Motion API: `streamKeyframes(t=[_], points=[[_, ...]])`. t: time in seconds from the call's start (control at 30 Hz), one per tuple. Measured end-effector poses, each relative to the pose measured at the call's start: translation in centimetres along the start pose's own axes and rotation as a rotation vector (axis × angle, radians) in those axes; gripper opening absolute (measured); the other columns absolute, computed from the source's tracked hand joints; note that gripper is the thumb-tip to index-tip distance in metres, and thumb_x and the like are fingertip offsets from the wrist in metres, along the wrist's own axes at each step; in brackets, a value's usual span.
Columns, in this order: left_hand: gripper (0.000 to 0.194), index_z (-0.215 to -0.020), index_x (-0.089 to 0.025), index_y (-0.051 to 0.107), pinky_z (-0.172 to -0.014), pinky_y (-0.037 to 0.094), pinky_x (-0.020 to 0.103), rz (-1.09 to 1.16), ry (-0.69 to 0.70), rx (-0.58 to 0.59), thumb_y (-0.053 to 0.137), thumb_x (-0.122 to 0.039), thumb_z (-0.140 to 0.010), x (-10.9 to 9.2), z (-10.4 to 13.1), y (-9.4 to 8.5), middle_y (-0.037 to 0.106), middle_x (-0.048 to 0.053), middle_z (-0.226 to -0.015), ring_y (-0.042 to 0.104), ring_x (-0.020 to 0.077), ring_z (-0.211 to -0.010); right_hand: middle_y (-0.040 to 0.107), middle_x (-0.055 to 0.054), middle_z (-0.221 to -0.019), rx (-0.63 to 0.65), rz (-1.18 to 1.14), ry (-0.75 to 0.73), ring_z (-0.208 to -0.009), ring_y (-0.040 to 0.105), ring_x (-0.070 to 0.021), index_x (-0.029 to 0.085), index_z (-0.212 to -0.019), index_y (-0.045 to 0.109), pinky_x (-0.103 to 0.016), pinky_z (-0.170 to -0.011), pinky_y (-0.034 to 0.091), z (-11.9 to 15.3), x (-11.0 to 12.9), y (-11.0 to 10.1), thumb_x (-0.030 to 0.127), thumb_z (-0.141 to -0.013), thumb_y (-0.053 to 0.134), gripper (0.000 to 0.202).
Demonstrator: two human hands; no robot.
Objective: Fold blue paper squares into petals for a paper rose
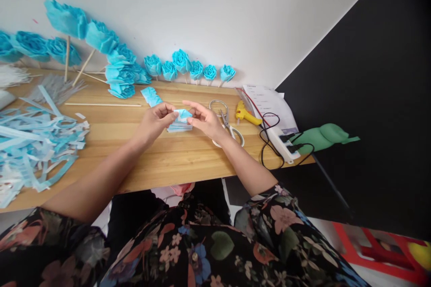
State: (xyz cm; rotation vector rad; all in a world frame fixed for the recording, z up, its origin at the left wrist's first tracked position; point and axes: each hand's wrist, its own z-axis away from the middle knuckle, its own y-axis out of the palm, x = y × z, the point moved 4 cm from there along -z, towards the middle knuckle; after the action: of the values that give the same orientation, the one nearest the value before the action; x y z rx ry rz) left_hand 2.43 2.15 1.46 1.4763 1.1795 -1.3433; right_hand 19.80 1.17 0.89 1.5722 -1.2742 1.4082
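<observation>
Between my hands is a small piece of light blue crepe paper (183,115) with a folded or curled edge. My left hand (160,116) pinches its left side between thumb and fingers. On its right side, my right hand (205,119) grips the lower corner with the thumb, the forefinger stretched above it. Just below lies a small stack of pale blue paper pieces (180,128) on the table. Another blue crepe piece (151,97) with a wavy edge rests behind my left hand. White-handled scissors (232,129) lie right of my right hand, near a roll of tape (218,106).
Blue paper flowers on sticks (182,60) line the wall. Paper strips (37,143) heap at the left; a thin stick (103,105) lies nearby. At the right are a yellow glue gun (247,113), printed sheets (269,103), a power strip (283,145) with black cords and a green object (323,138).
</observation>
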Motion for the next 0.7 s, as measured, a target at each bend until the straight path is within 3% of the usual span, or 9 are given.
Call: streamKeyframes(t=[0.23, 0.43, 0.7], points=[[0.022, -0.071, -0.019, 0.061, -0.059, 0.040, 0.025, -0.122, 0.014, 0.085, 0.074, -0.036, -0.071, 0.3, 0.0, 0.4, 0.060, -0.001, -0.069, 0.051, 0.0114, -0.061, 0.068, 0.000, -0.091, -0.114, -0.026, -0.049, -0.083, 0.061, -0.0140, 0.022, -0.135, 0.056, -0.029, -0.083, 0.053, -0.1, 0.6, -0.9, 0.032, -0.086, 0.065, 0.051], [0.025, -0.070, -0.019, 0.062, -0.056, 0.038, 0.026, -0.064, -0.004, 0.049, 0.076, -0.041, -0.071, 0.6, 0.0, 0.3, 0.057, -0.002, -0.064, 0.047, 0.0117, -0.058, 0.069, -0.003, -0.107, -0.006, -0.038, -0.014, -0.095, 0.062, -0.0160, 0.024, -0.140, 0.052, -0.031, -0.086, 0.054, -0.1, 0.2, 0.2, 0.038, -0.087, 0.066, 0.056], [0.023, -0.067, -0.018, 0.063, -0.057, 0.036, 0.026, -0.080, 0.049, 0.081, 0.074, -0.038, -0.072, 0.0, 0.2, 0.7, 0.055, -0.003, -0.061, 0.044, 0.0103, -0.057, 0.067, -0.002, -0.103, -0.018, -0.005, -0.069, -0.089, 0.060, -0.0140, 0.023, -0.137, 0.055, -0.028, -0.083, 0.053, -0.4, -1.2, 0.4, 0.032, -0.083, 0.069, 0.056]])
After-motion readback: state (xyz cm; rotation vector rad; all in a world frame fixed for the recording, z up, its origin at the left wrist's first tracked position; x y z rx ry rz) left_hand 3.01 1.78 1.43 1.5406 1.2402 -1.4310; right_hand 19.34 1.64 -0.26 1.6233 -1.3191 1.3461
